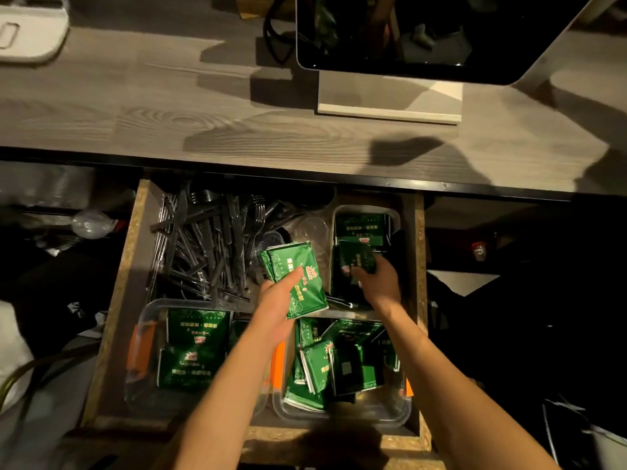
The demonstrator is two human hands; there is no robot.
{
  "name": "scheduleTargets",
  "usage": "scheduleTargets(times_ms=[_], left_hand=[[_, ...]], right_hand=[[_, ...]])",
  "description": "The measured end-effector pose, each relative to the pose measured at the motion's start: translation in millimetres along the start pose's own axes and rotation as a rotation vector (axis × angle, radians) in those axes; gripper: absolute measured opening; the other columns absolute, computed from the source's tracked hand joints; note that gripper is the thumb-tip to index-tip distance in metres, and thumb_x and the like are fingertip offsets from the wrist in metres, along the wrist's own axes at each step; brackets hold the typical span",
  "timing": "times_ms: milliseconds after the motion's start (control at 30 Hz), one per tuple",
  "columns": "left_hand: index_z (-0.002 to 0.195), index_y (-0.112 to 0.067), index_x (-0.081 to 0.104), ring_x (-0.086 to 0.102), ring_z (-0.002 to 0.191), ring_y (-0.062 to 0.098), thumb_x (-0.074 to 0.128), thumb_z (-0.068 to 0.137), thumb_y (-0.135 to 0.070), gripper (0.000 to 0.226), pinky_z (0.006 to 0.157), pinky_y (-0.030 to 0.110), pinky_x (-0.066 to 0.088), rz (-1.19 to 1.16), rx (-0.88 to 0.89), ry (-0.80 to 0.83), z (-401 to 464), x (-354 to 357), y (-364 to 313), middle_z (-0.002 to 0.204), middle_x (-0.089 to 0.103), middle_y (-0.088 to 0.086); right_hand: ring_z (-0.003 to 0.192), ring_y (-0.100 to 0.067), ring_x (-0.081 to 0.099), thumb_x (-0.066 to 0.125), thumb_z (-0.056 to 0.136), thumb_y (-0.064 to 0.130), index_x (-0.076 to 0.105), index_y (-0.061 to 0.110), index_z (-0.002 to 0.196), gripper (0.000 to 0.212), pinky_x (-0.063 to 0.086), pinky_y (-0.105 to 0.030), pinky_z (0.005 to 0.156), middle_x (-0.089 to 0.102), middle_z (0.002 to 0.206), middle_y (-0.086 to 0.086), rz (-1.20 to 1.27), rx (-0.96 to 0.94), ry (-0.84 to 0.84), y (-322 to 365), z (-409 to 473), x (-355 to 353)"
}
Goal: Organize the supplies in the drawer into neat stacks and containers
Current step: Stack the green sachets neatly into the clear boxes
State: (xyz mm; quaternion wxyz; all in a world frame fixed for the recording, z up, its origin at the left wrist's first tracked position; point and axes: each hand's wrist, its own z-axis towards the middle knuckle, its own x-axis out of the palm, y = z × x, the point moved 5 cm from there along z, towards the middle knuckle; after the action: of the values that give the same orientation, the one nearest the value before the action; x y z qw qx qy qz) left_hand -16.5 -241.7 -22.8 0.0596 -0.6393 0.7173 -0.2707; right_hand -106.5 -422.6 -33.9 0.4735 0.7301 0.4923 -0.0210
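Sorting green foil packets in the open chipboard drawer (pixel 112 300)

The left hand (pixel 278 307) grips a stack of glossy green foil packets (pixel 298 283) above the drawer's middle; the right hand (pixel 380 283) pinches another dark green packet (pixel 356 261) over the clear plastic tray (pixel 334 218) at the far right corner. The slick stack could fan apart and slide out.

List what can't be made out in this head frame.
- Print on the green packets in the left hand: too small and blurred.
- Right hand packet: deep shadow, count unclear.
- Drawer back: hidden under the countertop.
- Shelves beside the drawer: too dark.
- Black cutlery: tangled, uncountable.
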Motion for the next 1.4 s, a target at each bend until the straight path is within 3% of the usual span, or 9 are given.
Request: scheduleTargets(times_ms=[167, 333, 467, 633, 833, 1000, 1167, 1267, 1400], left_hand=[[0.145, -0.022, 0.045, 0.049, 0.134, 0.027, 0.091, 0.054, -0.053, 0.106, 0.113, 0.054, 0.038, -0.024, 0.022, 0.054, -11.8, 17.6, -2.5, 0.149, 0.049, 0.004], [0.155, -0.024, 0.033, 0.020, 0.151, 0.025, 0.069, 0.088, -0.043, 0.078, 0.121, 0.051, 0.018, -0.031, -0.029, 0.115, -26.2, 38.7, -8.8, 0.163, 0.025, -0.001], [0.131, -0.024, 0.060, 0.062, 0.118, 0.026, 0.066, 0.086, -0.051, 0.053, 0.097, 0.046, 0.050, 0.009, -0.047, 0.193, -53.2, 65.9, -9.1, 0.127, 0.067, 0.006], [0.146, -0.041, 0.041, 0.044, 0.140, 0.025, 0.090, 0.050, -0.069, 0.112, 0.113, 0.054, 0.037, 0.046, -0.029, 0.220, -34.7, 72.7, 20.0, 0.153, 0.045, -0.001], [0.137, -0.012, 0.051, 0.067, 0.113, 0.036, 0.091, 0.068, -0.032, 0.083, 0.097, 0.052, 0.053, 0.029, -0.025, 0.236, -63.2, 77.3, 8.5, 0.127, 0.067, 0.017], [0.142, -0.018, 0.043, 0.061, 0.119, 0.034, 0.097, 0.046, -0.046, 0.114, 0.098, 0.052, 0.052, 0.104, 0.003, 0.122, -57.9, 67.2, -2.1, 0.138, 0.058, 0.015], [0.129, -0.013, 0.063, 0.071, 0.105, 0.026, 0.069, 0.076, -0.049, 0.065, 0.087, 0.038, 0.056, 0.057, -0.010, 0.273, -66.2, 90.2, -0.3, 0.117, 0.073, 0.012], [0.135, -0.013, 0.058, 0.067, 0.114, 0.027, 0.084, 0.069, -0.047, 0.078, 0.099, 0.042, 0.053, 0.049, -0.030, 0.278, -61.0, 90.0, 9.4, 0.124, 0.070, 0.011], [0.128, -0.004, 0.063, 0.072, 0.099, 0.031, 0.080, 0.078, -0.024, 0.056, 0.072, 0.035, 0.059, 0.088, -0.013, 0.189, -43.9, 68.7, 12.7, 0.114, 0.073, 0.017]], right_hand=[[0.095, -0.017, 0.069, 0.068, 0.089, 0.009, 0.065, 0.009, 0.112, 0.023, 0.047, -0.006, 0.069, 0.070, 0.096, 0.003, 0.262, -0.122, -0.182, 20.6, -34.7, -41.7], [0.119, -0.019, 0.061, 0.074, 0.084, 0.035, 0.055, 0.021, 0.132, 0.053, 0.044, -0.045, 0.108, 0.067, 0.125, 0.001, 0.568, -0.149, -0.148, 27.9, -67.6, -55.5], [0.111, -0.021, 0.067, 0.066, 0.091, 0.023, 0.062, 0.020, 0.121, 0.031, 0.049, -0.040, 0.102, 0.071, 0.119, -0.005, 0.641, -0.168, -0.063, 40.9, -84.5, -48.5], [0.104, -0.016, 0.069, 0.059, 0.097, 0.013, 0.064, 0.015, 0.115, 0.019, 0.053, -0.019, 0.081, 0.073, 0.112, -0.003, 0.697, -0.102, -0.048, 49.1, -94.4, -44.2], [0.096, -0.015, 0.069, 0.068, 0.092, 0.014, 0.066, 0.022, 0.102, 0.013, 0.050, -0.018, 0.078, 0.070, 0.096, 0.007, 0.584, -0.127, -0.112, 49.0, -93.3, -65.0], [0.107, -0.035, 0.066, 0.066, 0.080, 0.021, 0.062, 0.008, 0.122, 0.044, 0.051, -0.047, 0.096, 0.070, 0.114, -0.016, 0.721, -0.115, -0.122, 47.4, -85.0, -80.1], [0.099, -0.017, 0.070, 0.046, 0.100, -0.002, 0.056, 0.001, 0.123, 0.026, 0.053, -0.013, 0.075, 0.066, 0.116, -0.014, 0.634, -0.084, 0.160, 50.3, -87.4, -50.3], [0.093, -0.011, 0.069, 0.042, 0.102, 0.001, 0.056, 0.007, 0.121, 0.025, 0.054, -0.014, 0.073, 0.065, 0.119, -0.014, 0.617, -0.051, 0.218, 49.1, -90.1, -33.0], [0.107, -0.026, 0.063, 0.043, 0.102, 0.002, 0.053, 0.003, 0.123, 0.023, 0.052, -0.012, 0.072, 0.065, 0.113, -0.016, 0.644, 0.073, 0.229, 35.6, -79.8, -23.0]])
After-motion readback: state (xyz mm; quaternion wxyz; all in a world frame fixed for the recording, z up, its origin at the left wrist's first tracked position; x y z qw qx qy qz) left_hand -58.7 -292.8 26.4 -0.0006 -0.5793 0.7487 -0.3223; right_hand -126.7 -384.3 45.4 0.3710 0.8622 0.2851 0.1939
